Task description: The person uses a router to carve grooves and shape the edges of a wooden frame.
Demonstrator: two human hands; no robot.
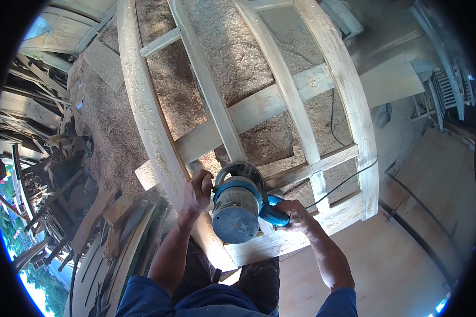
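A plunge router [237, 202] with a grey cylindrical motor body and blue trim stands on the near end of a wooden door or window frame [146, 105]. My left hand [198, 191] is closed round the handle on its left side. On the other side, my right hand [297, 215] grips the router's blue handle [273, 211]. The motor body hides the bit and most of the round base. From near the right handle a dark cord [344, 182] runs over the frame's right part. Pale shavings lie along the frame's left rail.
A light board [259, 108] crosses beneath the frame. Sawdust and shavings [111, 142] cover the ground around it. Wood offcuts [98, 216] pile up at the left, and flat panels [433, 195] lie at the right. A white slatted piece [443, 91] stands at the far right.
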